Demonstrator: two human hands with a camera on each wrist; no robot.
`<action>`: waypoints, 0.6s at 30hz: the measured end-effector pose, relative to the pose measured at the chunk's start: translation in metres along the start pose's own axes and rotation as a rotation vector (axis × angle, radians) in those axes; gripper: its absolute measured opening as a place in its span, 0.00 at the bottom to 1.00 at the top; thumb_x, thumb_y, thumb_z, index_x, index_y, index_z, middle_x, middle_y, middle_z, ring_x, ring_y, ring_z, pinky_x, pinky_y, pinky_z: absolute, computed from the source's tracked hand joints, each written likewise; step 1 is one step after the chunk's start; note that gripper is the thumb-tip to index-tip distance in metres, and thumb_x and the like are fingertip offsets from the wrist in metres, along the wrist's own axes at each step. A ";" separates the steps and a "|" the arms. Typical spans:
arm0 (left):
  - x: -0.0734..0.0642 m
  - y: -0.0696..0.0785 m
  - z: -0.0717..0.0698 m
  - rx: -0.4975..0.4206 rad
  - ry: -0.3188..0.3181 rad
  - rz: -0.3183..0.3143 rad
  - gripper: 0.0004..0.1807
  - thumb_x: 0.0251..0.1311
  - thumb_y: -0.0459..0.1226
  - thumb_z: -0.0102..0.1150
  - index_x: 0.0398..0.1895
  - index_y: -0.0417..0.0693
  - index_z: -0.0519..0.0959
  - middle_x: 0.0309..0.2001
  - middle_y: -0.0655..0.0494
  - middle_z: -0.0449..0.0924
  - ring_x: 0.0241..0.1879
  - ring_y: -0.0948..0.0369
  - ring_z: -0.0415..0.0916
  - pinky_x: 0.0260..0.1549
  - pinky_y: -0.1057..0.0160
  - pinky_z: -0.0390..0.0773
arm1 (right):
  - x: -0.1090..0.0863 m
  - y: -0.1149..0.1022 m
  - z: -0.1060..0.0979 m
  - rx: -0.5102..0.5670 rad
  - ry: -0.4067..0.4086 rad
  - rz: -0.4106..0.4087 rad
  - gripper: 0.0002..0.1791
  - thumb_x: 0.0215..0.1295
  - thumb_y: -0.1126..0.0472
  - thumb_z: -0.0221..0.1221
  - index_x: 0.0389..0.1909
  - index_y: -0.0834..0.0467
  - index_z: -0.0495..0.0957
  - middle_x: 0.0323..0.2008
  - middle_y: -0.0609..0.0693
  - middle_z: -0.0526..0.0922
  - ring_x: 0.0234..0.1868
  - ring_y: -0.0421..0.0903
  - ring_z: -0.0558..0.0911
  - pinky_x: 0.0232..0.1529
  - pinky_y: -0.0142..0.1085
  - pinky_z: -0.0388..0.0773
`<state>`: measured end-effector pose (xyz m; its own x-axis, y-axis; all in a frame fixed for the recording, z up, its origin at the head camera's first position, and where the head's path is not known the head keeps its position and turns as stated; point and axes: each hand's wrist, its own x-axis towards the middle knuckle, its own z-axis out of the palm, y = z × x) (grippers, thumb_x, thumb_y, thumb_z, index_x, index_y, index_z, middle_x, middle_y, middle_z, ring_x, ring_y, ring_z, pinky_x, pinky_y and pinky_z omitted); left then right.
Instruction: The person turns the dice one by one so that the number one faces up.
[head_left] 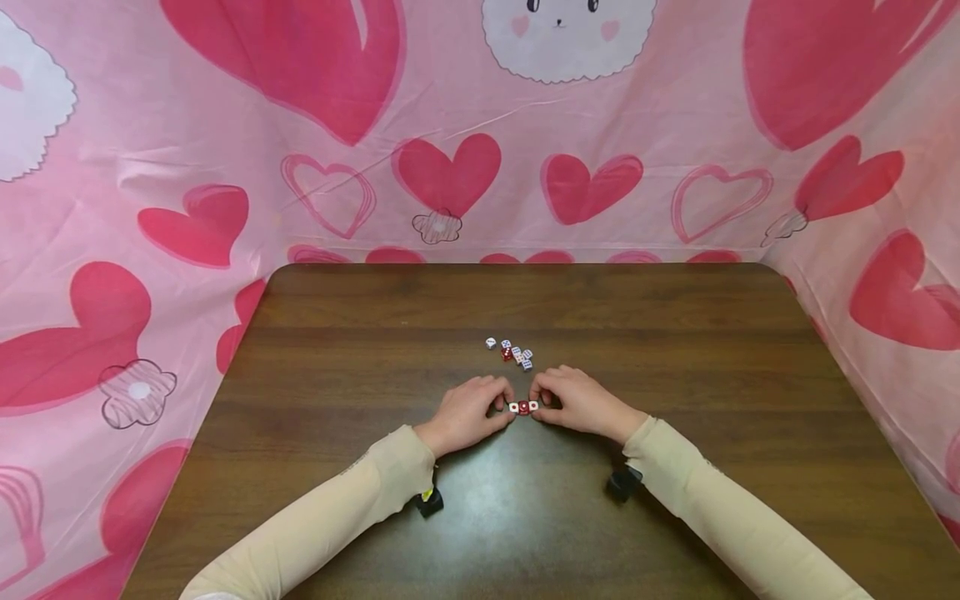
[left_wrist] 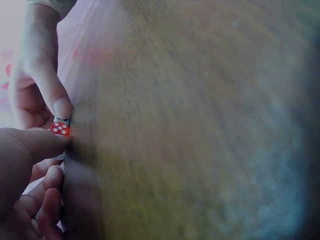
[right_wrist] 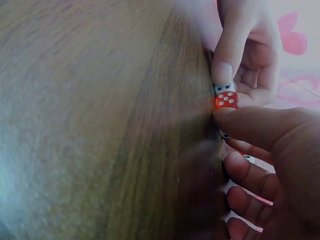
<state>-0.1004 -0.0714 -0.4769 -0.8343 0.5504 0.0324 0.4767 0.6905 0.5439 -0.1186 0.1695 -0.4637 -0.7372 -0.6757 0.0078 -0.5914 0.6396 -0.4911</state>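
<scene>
A short row of three dice lies on the table in the head view: a white die (head_left: 513,407) at the left end, a red die (head_left: 523,407) in the middle and a white die (head_left: 534,406) at the right end. My left hand (head_left: 467,414) pinches the left white die between thumb and fingers. From the other side, my right hand (head_left: 583,402) pinches the right white die. Both wrist views show the red die (left_wrist: 60,129) with five white pips facing the camera, between the two thumbs. The thumbs partly cover the white dice.
Beyond the hands lies a loose cluster of several white dice (head_left: 527,365) with a red die (head_left: 506,354) among them. One white die (head_left: 491,342) sits slightly apart to its left. The brown wooden table (head_left: 360,333) ends at a pink heart-patterned cloth (head_left: 517,117).
</scene>
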 end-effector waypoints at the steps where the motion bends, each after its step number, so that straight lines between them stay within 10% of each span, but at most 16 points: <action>1: 0.000 0.000 0.000 -0.002 0.001 0.001 0.08 0.65 0.44 0.69 0.40 0.60 0.78 0.33 0.67 0.73 0.34 0.65 0.70 0.27 0.62 0.70 | 0.000 0.000 0.000 -0.001 0.001 0.000 0.09 0.65 0.55 0.71 0.37 0.49 0.79 0.29 0.39 0.72 0.34 0.39 0.68 0.40 0.37 0.65; 18: -0.001 -0.001 0.002 0.006 0.000 -0.014 0.11 0.65 0.45 0.70 0.41 0.58 0.75 0.34 0.67 0.74 0.35 0.65 0.71 0.28 0.63 0.70 | 0.004 0.004 -0.005 0.146 -0.024 0.071 0.06 0.73 0.53 0.64 0.42 0.50 0.80 0.28 0.39 0.76 0.31 0.38 0.73 0.35 0.34 0.72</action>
<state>-0.0997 -0.0711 -0.4793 -0.8408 0.5408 0.0252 0.4669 0.7007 0.5395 -0.1255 0.1715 -0.4609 -0.7662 -0.6406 -0.0517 -0.4829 0.6269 -0.6113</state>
